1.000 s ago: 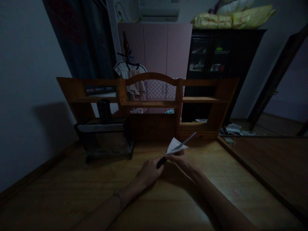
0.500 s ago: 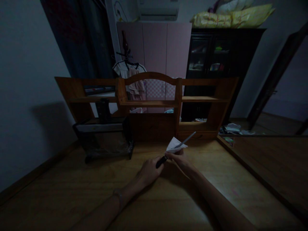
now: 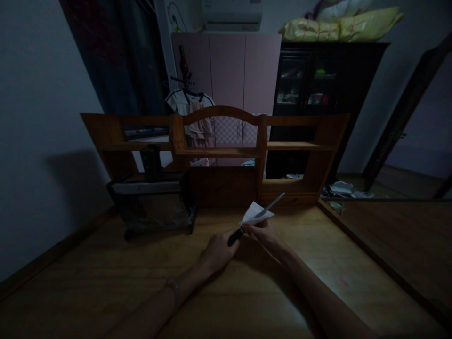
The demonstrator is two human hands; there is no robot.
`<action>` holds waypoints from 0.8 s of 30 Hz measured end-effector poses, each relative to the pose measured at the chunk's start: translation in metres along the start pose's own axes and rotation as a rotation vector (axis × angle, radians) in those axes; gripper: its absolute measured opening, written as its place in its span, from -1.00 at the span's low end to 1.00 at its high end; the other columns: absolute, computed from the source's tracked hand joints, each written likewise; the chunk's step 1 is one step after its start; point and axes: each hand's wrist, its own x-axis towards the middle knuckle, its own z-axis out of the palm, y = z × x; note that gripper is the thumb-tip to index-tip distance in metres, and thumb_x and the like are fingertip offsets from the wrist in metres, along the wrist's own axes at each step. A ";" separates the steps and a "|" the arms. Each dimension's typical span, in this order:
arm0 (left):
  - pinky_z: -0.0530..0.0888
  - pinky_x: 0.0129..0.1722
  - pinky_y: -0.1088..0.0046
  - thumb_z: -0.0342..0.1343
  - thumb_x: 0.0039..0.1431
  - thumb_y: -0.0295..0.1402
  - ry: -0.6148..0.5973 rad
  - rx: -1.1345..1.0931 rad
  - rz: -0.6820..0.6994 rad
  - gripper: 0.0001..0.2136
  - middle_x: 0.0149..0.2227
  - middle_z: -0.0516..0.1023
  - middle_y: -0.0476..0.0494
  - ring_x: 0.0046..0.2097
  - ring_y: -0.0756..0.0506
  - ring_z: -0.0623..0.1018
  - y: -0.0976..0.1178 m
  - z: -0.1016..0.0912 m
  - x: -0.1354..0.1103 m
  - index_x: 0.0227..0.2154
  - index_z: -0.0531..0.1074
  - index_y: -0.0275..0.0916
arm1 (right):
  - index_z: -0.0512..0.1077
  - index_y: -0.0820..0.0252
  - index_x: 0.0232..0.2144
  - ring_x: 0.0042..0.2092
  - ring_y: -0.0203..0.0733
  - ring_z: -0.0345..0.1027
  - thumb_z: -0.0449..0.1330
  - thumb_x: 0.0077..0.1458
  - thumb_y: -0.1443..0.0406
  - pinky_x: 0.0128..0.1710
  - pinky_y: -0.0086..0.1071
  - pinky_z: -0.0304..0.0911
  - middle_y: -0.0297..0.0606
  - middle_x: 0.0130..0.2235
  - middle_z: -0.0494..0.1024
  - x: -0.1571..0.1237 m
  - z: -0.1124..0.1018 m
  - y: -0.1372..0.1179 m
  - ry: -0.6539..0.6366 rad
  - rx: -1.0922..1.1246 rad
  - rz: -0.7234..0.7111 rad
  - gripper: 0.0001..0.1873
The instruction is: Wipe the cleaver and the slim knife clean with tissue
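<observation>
My left hand [image 3: 221, 248] is wrapped round the black handle of a knife [image 3: 271, 205], whose narrow blade points up and to the right. A white tissue [image 3: 254, 213] lies against the lower part of the blade. Pinched in my right hand [image 3: 262, 231] is that tissue, close to where the blade meets the handle. The right fingers under the tissue are partly hidden. Both hands are above the wooden desktop [image 3: 247, 292].
A wooden shelf unit [image 3: 219, 151] spans the back of the desktop. At its left stands a black-framed device [image 3: 155, 202] with plastic wrap on it. To the right is a lower wooden surface [image 3: 399, 235]. A pink wardrobe [image 3: 226, 70] and a black cabinet [image 3: 360, 75] are behind.
The knife and tissue have shifted very slightly to the left. Both hands keep nearly the same place and grip.
</observation>
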 end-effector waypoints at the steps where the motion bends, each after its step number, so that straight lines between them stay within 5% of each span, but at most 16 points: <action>1: 0.35 -0.26 0.46 0.01 0.14 -0.41 0.005 -0.001 0.005 -0.72 -0.27 0.59 -0.10 -0.28 -0.10 0.54 0.000 0.000 0.000 -0.12 0.51 -0.16 | 0.43 0.20 -0.51 -0.45 -0.29 0.27 0.42 -0.19 0.18 -0.45 -0.41 0.14 -0.37 -0.50 0.44 0.000 0.000 0.001 0.008 0.004 0.001 -0.72; 8: 0.37 -0.25 0.47 0.01 0.14 -0.39 0.014 -0.061 0.006 -0.71 -0.26 0.59 -0.09 -0.28 -0.10 0.54 -0.004 0.002 0.001 -0.10 0.51 -0.16 | 0.47 0.21 -0.47 -0.40 -0.24 0.34 0.44 -0.23 0.20 -0.38 -0.39 0.21 -0.33 -0.45 0.50 0.002 -0.003 0.002 0.004 0.014 0.010 -0.71; 16: 0.39 -0.27 0.46 0.02 0.18 -0.26 0.030 -0.245 -0.063 -0.72 -0.29 0.60 -0.09 -0.25 -0.14 0.56 -0.012 0.005 0.007 -0.21 0.53 -0.30 | 0.51 0.14 -0.24 -0.16 -0.11 0.44 0.42 -0.19 0.18 -0.06 -0.23 0.26 -0.23 -0.19 0.58 -0.001 0.000 -0.003 -0.049 0.080 0.027 -0.60; 24: 0.38 -0.29 0.46 0.01 0.18 -0.26 0.031 -0.196 -0.081 -0.73 -0.29 0.60 -0.10 -0.27 -0.13 0.55 -0.013 0.007 0.006 -0.20 0.53 -0.29 | 0.52 0.18 -0.27 -0.19 -0.09 0.46 0.43 -0.22 0.18 -0.09 -0.20 0.30 -0.19 -0.21 0.60 0.002 -0.002 -0.001 -0.046 0.067 0.056 -0.59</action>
